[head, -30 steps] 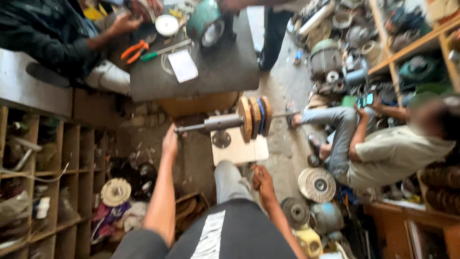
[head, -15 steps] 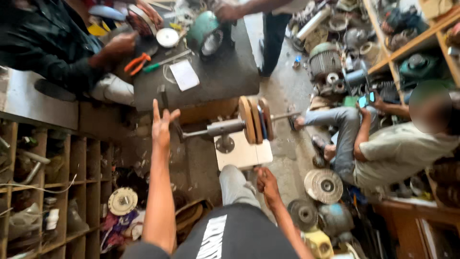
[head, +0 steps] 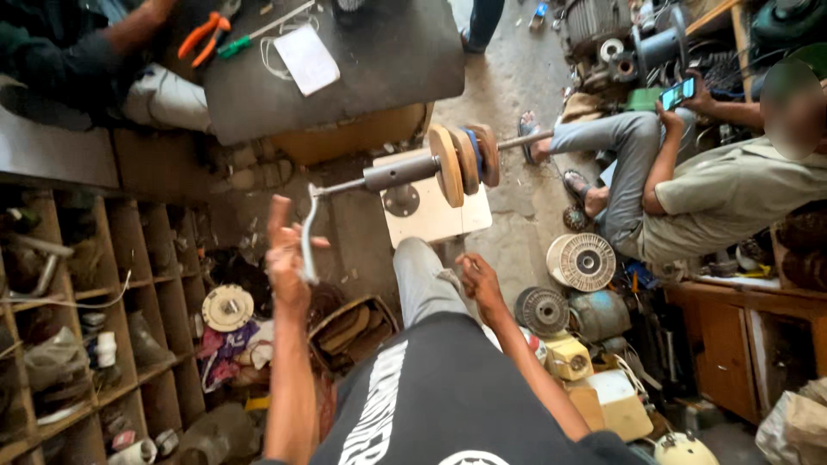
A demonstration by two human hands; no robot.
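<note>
i'm seeing the crank handle [head: 307, 232], a pale bent bar, sitting in my left hand [head: 287, 258], which is gripping it with the fingers wrapped around and the forefinger sticking up. the handle is joining a grey shaft [head: 405, 172] that is running through three wooden discs [head: 465, 159] and standing on a white base board [head: 431, 215] on the floor, just beyond my knee. my right hand [head: 479, 282] is resting loosely curled on my thigh, holding nothing that i can make out. past the board, a dark surface [head: 379, 69] is carrying a sheet of paper [head: 307, 58] and orange pliers [head: 202, 36] near its far left corner. to the right, another person is sitting on the floor, holding a phone [head: 679, 92].
</note>
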